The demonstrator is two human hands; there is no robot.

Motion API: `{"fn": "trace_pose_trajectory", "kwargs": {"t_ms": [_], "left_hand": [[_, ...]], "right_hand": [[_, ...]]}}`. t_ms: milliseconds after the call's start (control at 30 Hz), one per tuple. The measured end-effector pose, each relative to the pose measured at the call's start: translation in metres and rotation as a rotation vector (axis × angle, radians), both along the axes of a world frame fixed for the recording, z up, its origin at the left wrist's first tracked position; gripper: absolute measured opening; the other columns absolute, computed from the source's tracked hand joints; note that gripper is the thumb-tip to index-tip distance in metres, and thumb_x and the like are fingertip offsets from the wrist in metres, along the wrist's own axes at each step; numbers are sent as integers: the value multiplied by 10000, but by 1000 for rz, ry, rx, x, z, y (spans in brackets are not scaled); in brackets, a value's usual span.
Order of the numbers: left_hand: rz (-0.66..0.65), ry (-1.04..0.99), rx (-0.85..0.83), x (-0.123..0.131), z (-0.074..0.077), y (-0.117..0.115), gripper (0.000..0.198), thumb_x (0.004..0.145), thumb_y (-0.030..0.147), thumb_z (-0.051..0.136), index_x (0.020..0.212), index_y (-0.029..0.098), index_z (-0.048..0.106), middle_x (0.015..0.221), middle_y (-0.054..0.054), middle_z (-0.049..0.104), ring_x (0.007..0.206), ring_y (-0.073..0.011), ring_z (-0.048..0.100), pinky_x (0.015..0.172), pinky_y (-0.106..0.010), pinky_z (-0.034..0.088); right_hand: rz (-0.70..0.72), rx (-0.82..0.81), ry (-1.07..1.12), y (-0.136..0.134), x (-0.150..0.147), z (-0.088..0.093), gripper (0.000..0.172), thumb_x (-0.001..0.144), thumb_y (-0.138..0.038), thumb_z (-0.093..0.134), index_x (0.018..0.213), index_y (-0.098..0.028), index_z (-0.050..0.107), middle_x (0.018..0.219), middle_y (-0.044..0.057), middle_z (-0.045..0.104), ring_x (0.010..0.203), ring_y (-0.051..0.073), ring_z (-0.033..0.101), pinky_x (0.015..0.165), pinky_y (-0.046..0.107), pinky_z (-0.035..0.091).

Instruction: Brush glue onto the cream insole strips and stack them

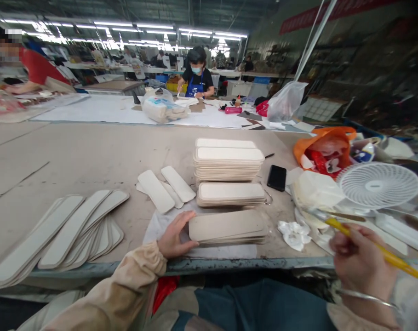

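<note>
My left hand [177, 234] rests at the left end of the nearest stack of grey-beige strips [227, 226], thumb and fingers spread around its corner. At the right, my right hand [362, 253] is closed on a yellow brush [384, 255], whose bristle end points left over a whitish plastic container [317, 189]. Behind the near stack stand a shorter stack of cream strips [231, 191] and a taller one [228, 161]. Three or so loose short strips [156, 191] lie left of them.
Long rounded strips [39, 239] fan out at the left. A black phone [277, 178], crumpled tissue [294, 234], white fan [377, 186] and orange bag [300, 147] are on the right. Across the table a person [197, 80] works; another person [43, 69] leans in at the far left.
</note>
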State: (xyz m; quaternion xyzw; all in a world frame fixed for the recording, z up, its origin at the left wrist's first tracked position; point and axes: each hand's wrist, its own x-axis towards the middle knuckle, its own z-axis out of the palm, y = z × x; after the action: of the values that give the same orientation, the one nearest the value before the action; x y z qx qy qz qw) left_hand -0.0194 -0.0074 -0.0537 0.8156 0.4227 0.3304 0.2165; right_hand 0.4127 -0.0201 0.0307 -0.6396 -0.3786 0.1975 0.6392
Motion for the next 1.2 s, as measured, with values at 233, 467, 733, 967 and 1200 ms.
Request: {"fn": "trace_pose_trajectory", "kwargs": {"t_ms": [233, 467, 733, 967, 1200], "left_hand": [[10, -34, -19, 0, -1, 0, 836, 737, 467, 673, 1418, 193, 274, 1312, -158, 521, 1214, -308, 485, 1033, -495, 380], [7, -47, -36, 0, -1, 0, 836, 732, 479, 678, 1412, 184, 292, 1308, -163, 527, 1212, -318, 489, 1029, -505, 387], [-6, -62, -39, 0, -3, 2, 850, 735, 455, 687, 1425, 204, 258, 1302, -154, 534, 1197, -312, 503, 1011, -504, 409], [2, -30, -42, 0, -1, 2, 858, 743, 454, 674, 1435, 190, 239, 1290, -152, 551, 1201, -311, 505, 1023, -496, 398], [24, 29, -20, -1, -4, 3, 836, 753, 420, 665, 1433, 185, 238, 1298, -154, 551, 1213, -313, 502, 1030, -490, 398]], "right_hand": [[639, -93, 280, -9, -153, -16, 260, 837, -433, 587, 873, -177, 618, 512, -36, 469, 461, 95, 407, 434, 229, 283], [845, -210, 225, 1, -202, -34, 299, 863, -468, 554, 859, -173, 601, 521, -50, 468, 475, 87, 385, 455, 216, 286], [876, -247, 150, 5, -213, -38, 293, 864, -467, 543, 804, -184, 592, 511, -54, 467, 465, 89, 386, 458, 216, 298], [738, -274, 100, 3, -187, -36, 263, 856, -442, 551, 793, -190, 596, 511, -52, 455, 475, 97, 386, 468, 224, 305], [489, -265, 15, 2, -137, -37, 278, 833, -450, 552, 793, -183, 618, 507, -41, 461, 471, 114, 418, 457, 237, 305]]}}
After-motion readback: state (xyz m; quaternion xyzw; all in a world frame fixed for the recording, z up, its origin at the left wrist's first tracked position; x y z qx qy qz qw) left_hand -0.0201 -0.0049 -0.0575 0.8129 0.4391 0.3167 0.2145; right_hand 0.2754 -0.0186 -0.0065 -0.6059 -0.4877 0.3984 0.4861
